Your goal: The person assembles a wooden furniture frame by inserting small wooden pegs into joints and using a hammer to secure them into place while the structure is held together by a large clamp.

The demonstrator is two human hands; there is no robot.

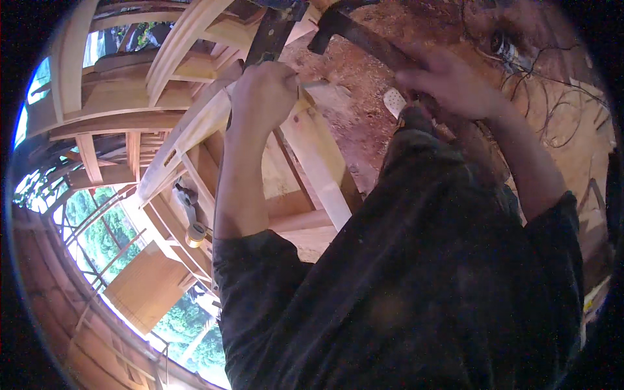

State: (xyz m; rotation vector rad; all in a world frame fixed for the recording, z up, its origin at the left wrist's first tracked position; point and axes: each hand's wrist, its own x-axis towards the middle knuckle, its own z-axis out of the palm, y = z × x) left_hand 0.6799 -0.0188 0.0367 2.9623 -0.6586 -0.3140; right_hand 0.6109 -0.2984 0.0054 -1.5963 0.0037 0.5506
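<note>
My right hand is wrapped round the handle of a hammer, whose dark head points to the upper middle. My left hand is closed on top of a pale wooden frame, near its upper corner. Just beyond that fist rises a dark flat bar with a small round mark; whether my fingers grip it cannot be made out. A thin grey tip sticks out on the right side of the fist, and what lies inside the fingers is hidden.
Curved and straight wooden beams fill the left side. A small round tub sits among the timbers. Sawdust covers the brown floor. Thin cables and a metallic tool lie at the upper right. A wooden panel stands lower left.
</note>
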